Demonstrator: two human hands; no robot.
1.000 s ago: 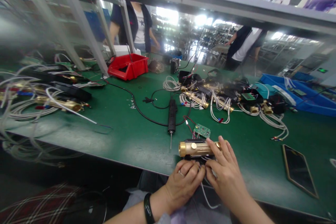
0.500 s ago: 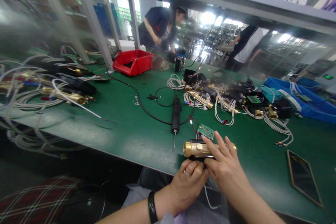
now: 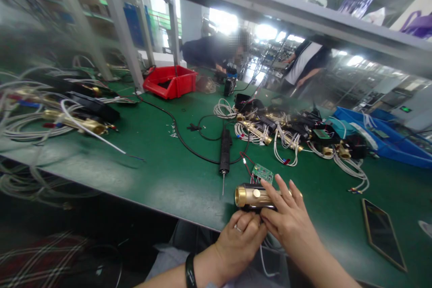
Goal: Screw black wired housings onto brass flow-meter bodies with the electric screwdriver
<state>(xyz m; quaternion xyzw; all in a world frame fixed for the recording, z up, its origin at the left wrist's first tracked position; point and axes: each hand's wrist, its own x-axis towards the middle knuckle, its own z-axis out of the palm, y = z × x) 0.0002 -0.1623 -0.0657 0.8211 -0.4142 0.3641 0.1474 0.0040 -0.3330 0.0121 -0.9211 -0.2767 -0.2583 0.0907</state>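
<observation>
A brass tube with a threaded end (image 3: 249, 195) lies in a black housing at the front edge of the green table. My right hand (image 3: 292, 220) rests over its right part, fingers spread on top, thumb side low by the near edge. Curled against that near side is my left hand (image 3: 241, 234), its fingertips close to the right thumb; what they pinch is hidden. A white cable (image 3: 263, 261) hangs below the hands. Behind the tube lies a green circuit board (image 3: 262, 173) on thin wires. The black electric screwdriver (image 3: 224, 153) lies left of the board, bit toward me.
A red bin (image 3: 170, 83) stands at the back. Brass assemblies with coiled cables lie left (image 3: 74, 121) and right (image 3: 290, 137). A phone (image 3: 384, 234) and a blue tray (image 3: 388, 144) are at the right. A metal shelf (image 3: 270, 6) crosses above; two people stand beyond.
The view has shifted slightly. One person beyond the table bends lower, and the other has moved an arm. My hands keep nearly the same hold at the brass tube.
</observation>
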